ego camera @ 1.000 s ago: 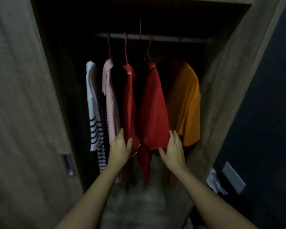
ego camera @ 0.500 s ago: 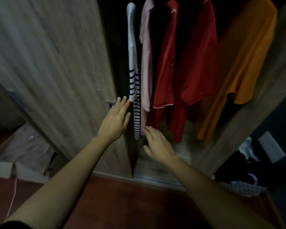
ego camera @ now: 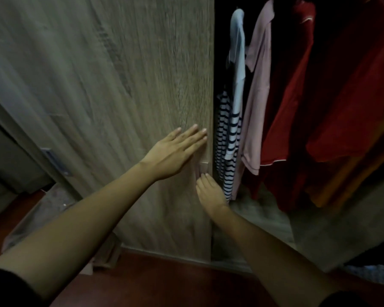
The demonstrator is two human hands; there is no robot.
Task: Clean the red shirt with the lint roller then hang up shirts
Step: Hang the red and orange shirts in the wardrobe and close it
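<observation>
Right of the wardrobe door (ego camera: 120, 85), two red shirts (ego camera: 290, 89) hang lengthwise, hems down; left grip (ego camera: 175, 151) spreads wide on it, right grip (ego camera: 211, 191) I can't tell.

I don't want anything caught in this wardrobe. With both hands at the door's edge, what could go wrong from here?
1. The striped shirt hangs right beside the edge of the wardrobe door; if the door slides across, its hem may get trapped.
2. The left hand lies flat near that edge and the right hand is at the handle, so fingers could be pinched.
</observation>
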